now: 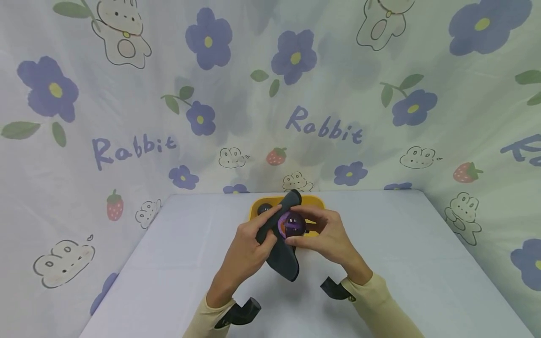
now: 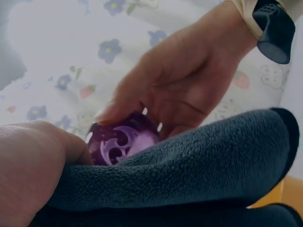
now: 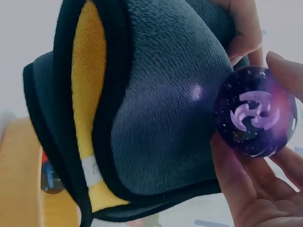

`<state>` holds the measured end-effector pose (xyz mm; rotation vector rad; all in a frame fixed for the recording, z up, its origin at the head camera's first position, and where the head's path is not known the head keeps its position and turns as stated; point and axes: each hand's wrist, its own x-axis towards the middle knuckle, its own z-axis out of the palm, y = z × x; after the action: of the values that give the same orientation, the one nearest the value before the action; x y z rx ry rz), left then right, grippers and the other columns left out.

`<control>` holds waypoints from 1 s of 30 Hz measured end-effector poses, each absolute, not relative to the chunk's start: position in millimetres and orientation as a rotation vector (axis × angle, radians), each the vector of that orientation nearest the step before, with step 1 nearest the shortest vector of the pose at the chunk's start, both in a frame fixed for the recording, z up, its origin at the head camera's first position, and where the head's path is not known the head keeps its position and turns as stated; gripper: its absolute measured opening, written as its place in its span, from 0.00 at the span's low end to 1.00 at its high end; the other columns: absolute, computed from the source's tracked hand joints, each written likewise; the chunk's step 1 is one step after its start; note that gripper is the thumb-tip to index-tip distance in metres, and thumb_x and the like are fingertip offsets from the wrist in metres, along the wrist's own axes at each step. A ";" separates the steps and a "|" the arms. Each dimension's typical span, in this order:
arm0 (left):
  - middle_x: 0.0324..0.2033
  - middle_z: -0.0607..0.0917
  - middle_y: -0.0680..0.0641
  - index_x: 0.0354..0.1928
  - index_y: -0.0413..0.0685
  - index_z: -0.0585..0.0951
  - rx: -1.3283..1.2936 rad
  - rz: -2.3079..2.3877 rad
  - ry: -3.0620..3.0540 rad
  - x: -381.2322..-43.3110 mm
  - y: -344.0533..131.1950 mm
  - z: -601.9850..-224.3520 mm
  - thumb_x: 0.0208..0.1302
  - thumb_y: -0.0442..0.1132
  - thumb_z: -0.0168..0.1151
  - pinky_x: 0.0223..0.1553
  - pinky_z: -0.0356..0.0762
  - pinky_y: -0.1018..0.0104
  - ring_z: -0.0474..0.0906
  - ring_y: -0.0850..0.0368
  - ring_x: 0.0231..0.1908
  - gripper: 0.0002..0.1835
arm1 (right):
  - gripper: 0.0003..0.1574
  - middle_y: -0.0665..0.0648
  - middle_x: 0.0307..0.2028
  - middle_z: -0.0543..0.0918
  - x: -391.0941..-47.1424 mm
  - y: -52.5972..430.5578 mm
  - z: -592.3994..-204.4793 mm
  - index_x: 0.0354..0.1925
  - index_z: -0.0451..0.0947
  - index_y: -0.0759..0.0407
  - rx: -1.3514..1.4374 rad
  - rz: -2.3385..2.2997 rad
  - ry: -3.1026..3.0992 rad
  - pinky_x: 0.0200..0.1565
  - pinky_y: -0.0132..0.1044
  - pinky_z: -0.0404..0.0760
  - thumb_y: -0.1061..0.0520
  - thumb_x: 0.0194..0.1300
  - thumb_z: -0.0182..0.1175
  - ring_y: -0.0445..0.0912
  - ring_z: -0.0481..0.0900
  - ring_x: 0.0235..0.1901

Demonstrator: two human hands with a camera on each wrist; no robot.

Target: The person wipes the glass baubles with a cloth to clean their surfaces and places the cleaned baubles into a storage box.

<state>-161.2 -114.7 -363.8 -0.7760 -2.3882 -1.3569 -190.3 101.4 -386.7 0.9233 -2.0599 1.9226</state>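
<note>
My right hand point(image 1: 327, 232) holds a dark purple glossy ball point(image 1: 295, 224) between thumb and fingers. A lighter purple swirl emblem shows on the ball point(image 3: 255, 112) in the right wrist view, with pale specks around it. My left hand point(image 1: 249, 244) grips a folded dark grey plush cloth point(image 1: 282, 256), thumb on the near side. Black edging runs round the cloth point(image 3: 165, 118), and its inner face is yellow. The ball is right up against the cloth's side. In the left wrist view, a cloth fold point(image 2: 189, 156) covers the lower part of the ball point(image 2: 120, 142).
Behind the hands stands a yellow tray point(image 1: 255, 203), partly hidden by the cloth. A dark round ball point(image 1: 264, 208) lies in its left part. The table point(image 1: 190, 249) has a white cover, and a printed curtain point(image 1: 253, 103) hangs behind it.
</note>
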 end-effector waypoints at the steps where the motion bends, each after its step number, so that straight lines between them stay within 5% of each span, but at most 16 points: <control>1: 0.54 0.87 0.42 0.71 0.47 0.76 -0.773 -1.361 -2.396 -161.6 -114.2 -364.0 0.65 0.26 0.56 0.36 0.81 0.71 0.82 0.57 0.38 0.31 | 0.36 0.69 0.54 0.85 -190.6 101.5 -386.7 0.59 0.81 0.66 0.925 1.933 -2.039 0.50 0.38 0.87 0.68 0.50 0.77 0.43 0.88 0.46; 14: 0.33 0.82 0.47 0.74 0.48 0.73 -0.710 -1.322 -2.502 -159.4 -110.1 -363.5 0.65 0.28 0.58 0.23 0.74 0.72 0.76 0.65 0.25 0.33 | 0.37 0.68 0.56 0.82 -195.3 104.1 -383.5 0.60 0.79 0.65 0.829 1.974 -1.973 0.50 0.37 0.87 0.69 0.50 0.77 0.44 0.87 0.51; 24: 0.26 0.77 0.51 0.74 0.50 0.73 -0.665 -1.316 -2.547 -153.6 -106.6 -364.0 0.65 0.29 0.59 0.20 0.71 0.73 0.71 0.67 0.19 0.33 | 0.42 0.66 0.59 0.80 -199.3 107.3 -384.4 0.62 0.74 0.69 0.711 2.022 -2.044 0.51 0.38 0.87 0.66 0.50 0.79 0.43 0.85 0.53; 30: 0.26 0.79 0.50 0.73 0.51 0.74 -0.674 -1.319 -2.518 -151.2 -105.8 -361.9 0.65 0.27 0.59 0.19 0.70 0.73 0.73 0.68 0.19 0.33 | 0.39 0.61 0.55 0.85 -202.9 113.4 -386.5 0.62 0.79 0.61 0.641 1.848 -2.147 0.51 0.33 0.85 0.61 0.51 0.80 0.44 0.85 0.50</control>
<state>-151.2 -105.8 -361.9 -0.6740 -2.5176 -1.3191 -202.9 113.4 -386.5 0.6407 -2.1475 1.8482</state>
